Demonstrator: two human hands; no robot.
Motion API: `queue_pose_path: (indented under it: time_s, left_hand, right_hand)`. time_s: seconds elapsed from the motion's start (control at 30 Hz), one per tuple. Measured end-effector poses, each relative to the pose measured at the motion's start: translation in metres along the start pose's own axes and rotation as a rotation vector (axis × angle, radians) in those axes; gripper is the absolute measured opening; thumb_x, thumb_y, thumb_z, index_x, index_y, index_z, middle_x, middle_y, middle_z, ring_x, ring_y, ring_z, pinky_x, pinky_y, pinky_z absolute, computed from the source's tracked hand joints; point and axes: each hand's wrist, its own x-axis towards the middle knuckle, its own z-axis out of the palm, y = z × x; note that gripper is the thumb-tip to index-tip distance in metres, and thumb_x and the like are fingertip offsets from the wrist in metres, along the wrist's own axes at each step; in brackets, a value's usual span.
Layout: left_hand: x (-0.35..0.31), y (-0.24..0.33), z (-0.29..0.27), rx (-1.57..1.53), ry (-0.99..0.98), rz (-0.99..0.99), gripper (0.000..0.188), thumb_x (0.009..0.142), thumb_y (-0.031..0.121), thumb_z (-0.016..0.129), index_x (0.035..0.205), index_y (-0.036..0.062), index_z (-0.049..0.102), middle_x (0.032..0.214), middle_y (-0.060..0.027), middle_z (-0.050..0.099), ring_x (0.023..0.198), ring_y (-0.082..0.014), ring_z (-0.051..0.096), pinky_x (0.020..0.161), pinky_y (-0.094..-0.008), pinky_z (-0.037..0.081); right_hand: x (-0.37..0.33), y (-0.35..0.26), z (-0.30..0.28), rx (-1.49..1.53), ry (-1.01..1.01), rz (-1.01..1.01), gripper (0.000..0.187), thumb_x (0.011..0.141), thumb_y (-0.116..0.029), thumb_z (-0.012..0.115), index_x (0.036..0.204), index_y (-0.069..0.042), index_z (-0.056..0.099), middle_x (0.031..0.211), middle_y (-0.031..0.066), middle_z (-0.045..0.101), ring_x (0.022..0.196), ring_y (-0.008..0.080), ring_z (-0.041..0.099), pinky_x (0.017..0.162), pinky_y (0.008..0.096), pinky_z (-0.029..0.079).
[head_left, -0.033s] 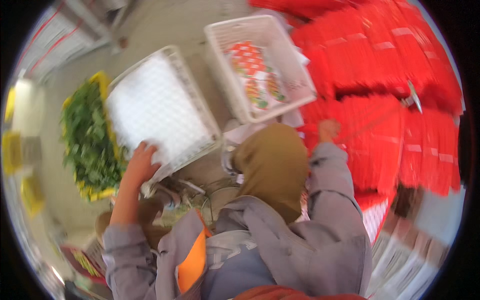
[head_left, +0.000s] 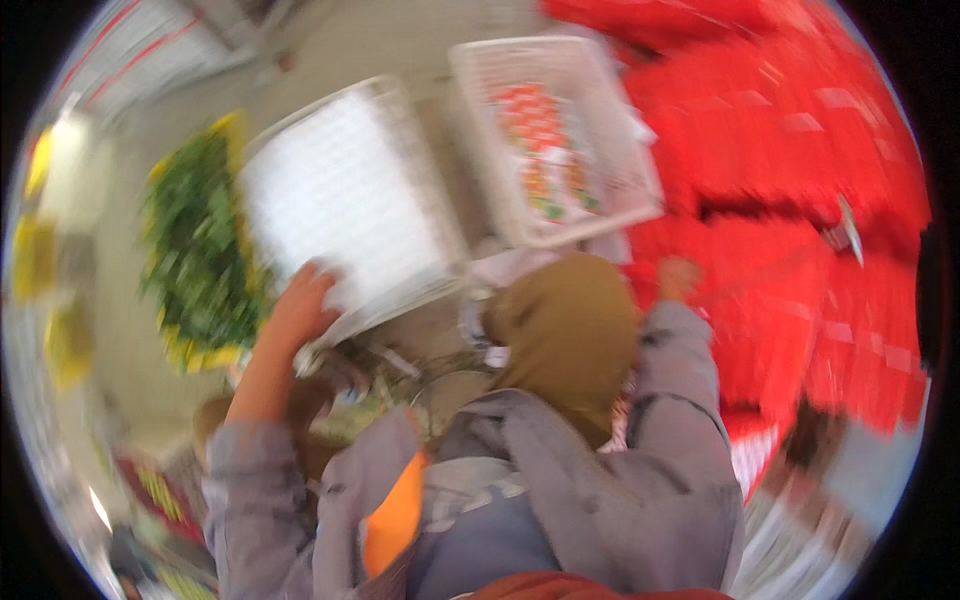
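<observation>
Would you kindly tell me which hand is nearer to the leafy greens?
Left. The left hand is just right of the leafy greens, at the near edge of the white crate; the right hand is well off, beyond the knee, by the red bundles.

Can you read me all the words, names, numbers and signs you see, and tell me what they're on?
None can be read.
Orange-and-white packets in the white crate: any print is too blurred.
Blue shirt: pale marks, too blurred.
Dark red item at lower left: yellow marks, too blurred.
Red bundles: pale patches, no readable lettering.
</observation>
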Motion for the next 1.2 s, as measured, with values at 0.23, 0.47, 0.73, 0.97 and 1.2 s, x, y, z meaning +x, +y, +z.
queue_pose_path:
  time_s: [0.23, 0.47, 0.73, 0.97, 1.2]
  left_hand:
    - [0.012, 0.014, 0.013, -0.008, 0.014, -0.110, 0.060, 0.082, 0.011, 0.072, 0.140, 0.0191, 0.061, 0.138, -0.0186, 0.053, 0.122, -0.0416, 0.057, 0.101, -0.0501, 0.052]
    - [0.020, 0.025, -0.001, 0.019, -0.016, -0.140, 0.037, 0.079, 0.011, 0.073, 0.115, 0.0161, 0.078, 0.125, -0.0130, 0.068, 0.113, -0.0353, 0.066, 0.088, -0.0474, 0.054]
    - [0.010, 0.017, 0.011, -0.013, 0.029, -0.141, 0.028, 0.078, 0.012, 0.072, 0.106, 0.0135, 0.077, 0.112, -0.0127, 0.072, 0.104, -0.0338, 0.070, 0.081, -0.0495, 0.057]
    - [0.006, -0.001, 0.013, 0.014, -0.021, -0.083, 0.052, 0.083, 0.019, 0.075, 0.134, 0.0159, 0.064, 0.133, -0.0141, 0.060, 0.118, -0.0382, 0.064, 0.093, -0.0488, 0.056]
    - [-0.001, -0.011, 0.013, -0.008, 0.071, -0.030, 0.059, 0.081, 0.021, 0.078, 0.137, 0.0125, 0.060, 0.137, -0.0145, 0.057, 0.122, -0.0384, 0.061, 0.098, -0.0474, 0.054]
  right_hand:
    - [-0.072, -0.056, 0.005, 0.353, 0.116, -0.711, 0.051, 0.090, -0.027, 0.064, 0.136, -0.007, 0.055, 0.143, 0.0197, 0.051, 0.130, 0.0351, 0.051, 0.100, 0.0544, 0.048]
    - [-0.092, -0.072, -0.009, 0.373, -0.057, -0.759, 0.049, 0.093, -0.024, 0.063, 0.138, -0.007, 0.053, 0.142, 0.0159, 0.052, 0.126, 0.0314, 0.052, 0.098, 0.0502, 0.050]
    - [-0.037, -0.044, -0.053, 0.634, -0.228, -0.591, 0.046, 0.097, -0.022, 0.061, 0.140, -0.008, 0.052, 0.141, 0.0116, 0.053, 0.122, 0.0271, 0.054, 0.096, 0.0455, 0.051]
    - [0.087, 0.002, -0.214, 1.696, -0.625, 0.198, 0.039, 0.096, -0.024, 0.068, 0.131, -0.008, 0.059, 0.133, 0.0105, 0.060, 0.114, 0.0242, 0.059, 0.095, 0.0435, 0.053]
    - [-0.076, -0.118, -0.412, 1.663, -0.454, -0.853, 0.030, 0.100, -0.020, 0.066, 0.126, -0.005, 0.063, 0.121, 0.0082, 0.066, 0.111, 0.0195, 0.063, 0.093, 0.0339, 0.051]
